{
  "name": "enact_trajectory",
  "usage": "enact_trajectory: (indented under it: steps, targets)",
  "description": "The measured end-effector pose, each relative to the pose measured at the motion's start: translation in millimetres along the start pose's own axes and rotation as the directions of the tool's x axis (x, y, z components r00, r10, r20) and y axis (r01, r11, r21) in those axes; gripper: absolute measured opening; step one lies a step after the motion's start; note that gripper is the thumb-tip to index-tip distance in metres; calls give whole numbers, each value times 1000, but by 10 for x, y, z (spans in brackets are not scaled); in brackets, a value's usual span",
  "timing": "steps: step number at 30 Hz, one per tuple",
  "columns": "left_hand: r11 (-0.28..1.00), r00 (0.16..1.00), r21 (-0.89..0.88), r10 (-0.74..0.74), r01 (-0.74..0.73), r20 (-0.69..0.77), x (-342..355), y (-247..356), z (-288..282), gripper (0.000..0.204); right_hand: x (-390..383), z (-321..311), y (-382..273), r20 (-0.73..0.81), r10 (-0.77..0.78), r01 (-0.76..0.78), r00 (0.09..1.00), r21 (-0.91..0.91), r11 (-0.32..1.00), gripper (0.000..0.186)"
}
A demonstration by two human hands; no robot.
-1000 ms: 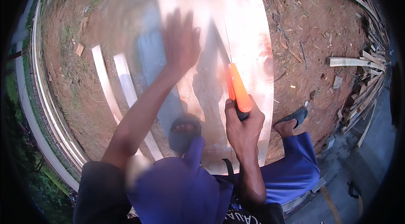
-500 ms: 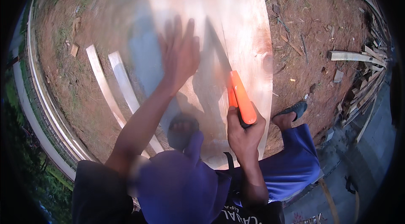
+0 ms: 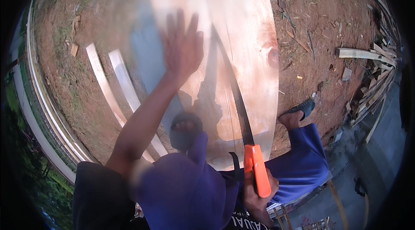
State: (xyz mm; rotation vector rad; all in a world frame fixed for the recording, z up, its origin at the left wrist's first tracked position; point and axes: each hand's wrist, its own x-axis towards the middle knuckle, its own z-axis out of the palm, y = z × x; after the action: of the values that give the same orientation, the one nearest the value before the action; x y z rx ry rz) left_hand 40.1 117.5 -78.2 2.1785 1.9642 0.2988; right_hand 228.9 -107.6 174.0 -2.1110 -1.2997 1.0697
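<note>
A wide pale wooden board (image 3: 250,26) stretches away from me, with a dark knot near its right edge. My left hand (image 3: 183,46) lies flat on it, fingers spread and pointing away. My right hand (image 3: 259,189) is wrapped round the orange handle of a handsaw (image 3: 257,169), close to my body. The saw's toothed blade (image 3: 235,93) runs forward and left across the board, its tip to the right of my left fingers. A dark cut line shows in the wood beside the blade. My sandalled left foot (image 3: 186,127) rests on the board's left side.
Two narrow wood strips (image 3: 123,74) lie on the dirt to the left. My other foot, in a dark sandal (image 3: 304,108), stands on the ground right of the board. A pile of scrap wood (image 3: 374,89) lies at the far right, beside grey concrete (image 3: 380,156).
My right hand has drawn the saw back toward my body, so more of its blade shows. My left hand has stayed flat on the board.
</note>
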Motion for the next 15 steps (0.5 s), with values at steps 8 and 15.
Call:
enact_trajectory:
  steps: [8, 15]
  targets:
    - [999, 999, 33, 24, -25, 31, 28, 74, 34, 53, 1986, 1062, -189, 51, 117, -127, 992, 267, 955, 21]
    - [999, 1000, 42, -3, 3, 6, -20, 17, 68, 54, -97, 16, 298, 22, -109, 107, 994, 80, 991, 13]
